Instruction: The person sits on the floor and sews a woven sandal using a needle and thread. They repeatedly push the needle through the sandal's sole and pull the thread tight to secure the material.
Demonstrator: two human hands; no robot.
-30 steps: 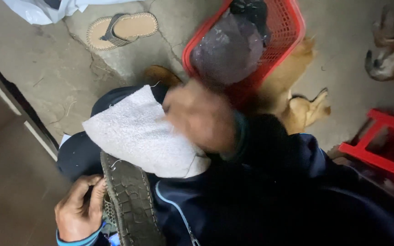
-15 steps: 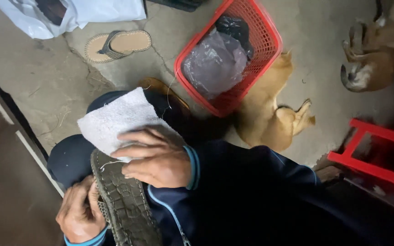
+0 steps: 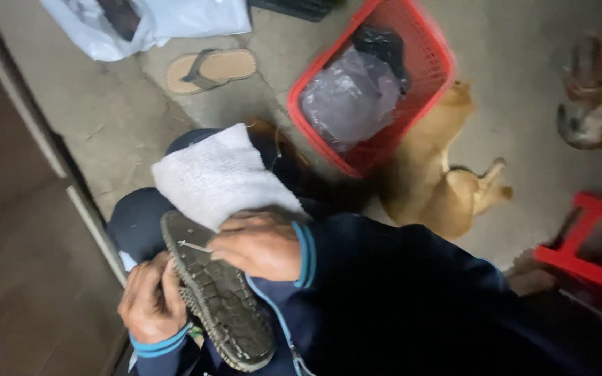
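Grey concrete floor (image 3: 106,118), red basket (image 3: 432,52), sandal (image 3: 210,69), sleeping tan dog (image 3: 440,181), red stool (image 3: 587,244).

Basket: you are looking at a red plastic basket (image 3: 432,104) sitting on the concrete floor (image 3: 106,118), holding a clear bag (image 3: 350,97) and something black.
Dog: a tan dog (image 3: 440,174) is lying just beside the basket.
Sandal: a flip-flop (image 3: 210,68) is lying near a white plastic bag (image 3: 168,21).
Stool: a red stool (image 3: 587,244) is standing at the right.
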